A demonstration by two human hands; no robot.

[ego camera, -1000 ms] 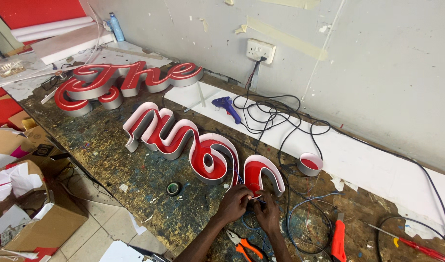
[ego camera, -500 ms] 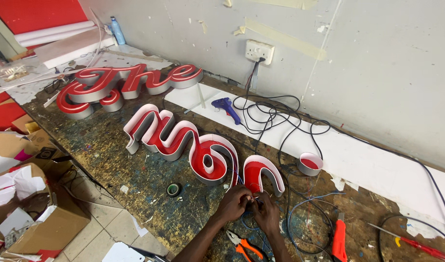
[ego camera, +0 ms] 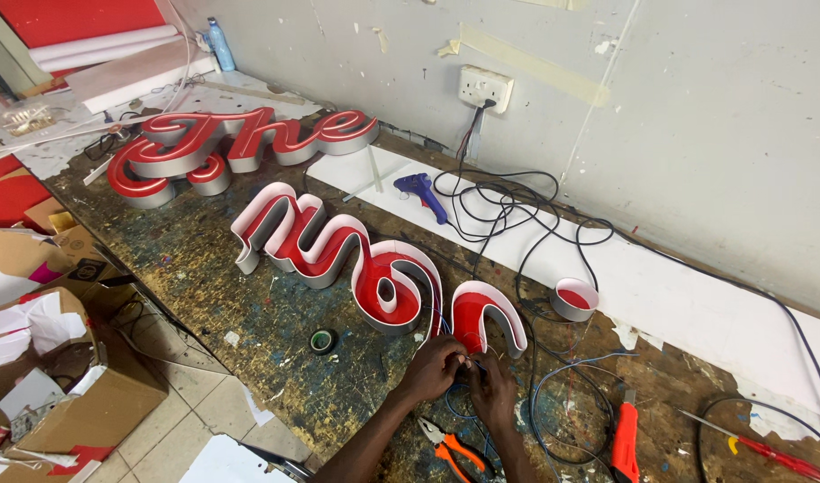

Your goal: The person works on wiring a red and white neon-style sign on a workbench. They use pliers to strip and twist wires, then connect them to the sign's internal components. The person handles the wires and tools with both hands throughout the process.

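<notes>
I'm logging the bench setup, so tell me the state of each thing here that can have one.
Left hand: pinching thin wires, at the letter's end.
Right hand: fingertips meeting the left's on those wires.
Red open channel-letter sign: lying face up.
Blue glue gun: lying on its side.
White wall socket: black cable plugged in.
Orange-handled pliers: lying unused.
Small round red-and-white cap: open side up.

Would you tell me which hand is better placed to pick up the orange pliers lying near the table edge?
The left hand, probably. The orange pliers lie just below it at the table edge, slightly toward its side, while the right hand sits a little further over. Both hands are pinched on thin wires, so either must let go.
</notes>
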